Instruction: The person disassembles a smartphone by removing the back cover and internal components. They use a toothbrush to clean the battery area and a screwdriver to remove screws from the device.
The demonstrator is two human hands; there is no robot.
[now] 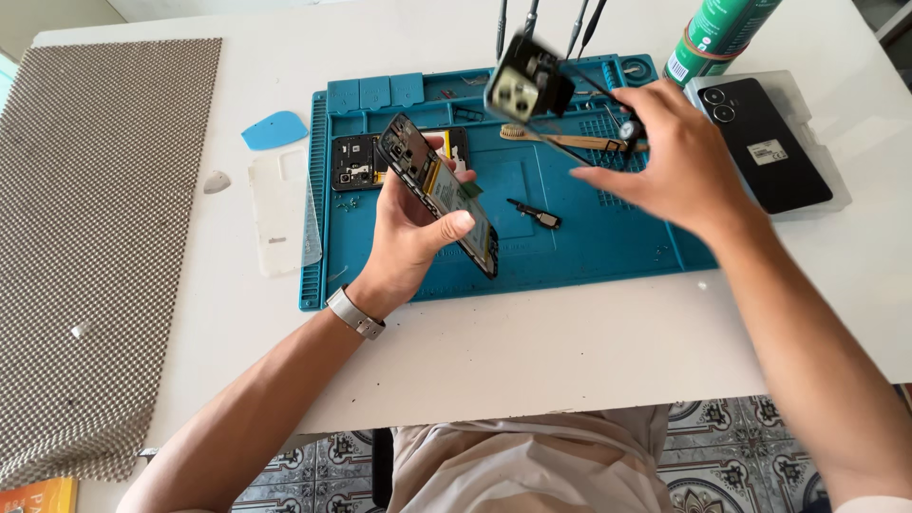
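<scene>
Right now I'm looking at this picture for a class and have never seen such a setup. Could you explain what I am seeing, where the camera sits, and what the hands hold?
The camera sits on a person's head and looks down at their own two bare hands over a white table. The left hand holds an opened phone tilted on edge, its insides showing. The right hand is blurred and reaches over a blue work mat; above it a small dark camera-cover piece is also blurred, and I cannot tell whether the fingers grip it. On the mat lie another dark phone part, a brush and a small black piece. Beside the mat are a second black phone, a green can, a blue pick and a grey mesh mat.
</scene>
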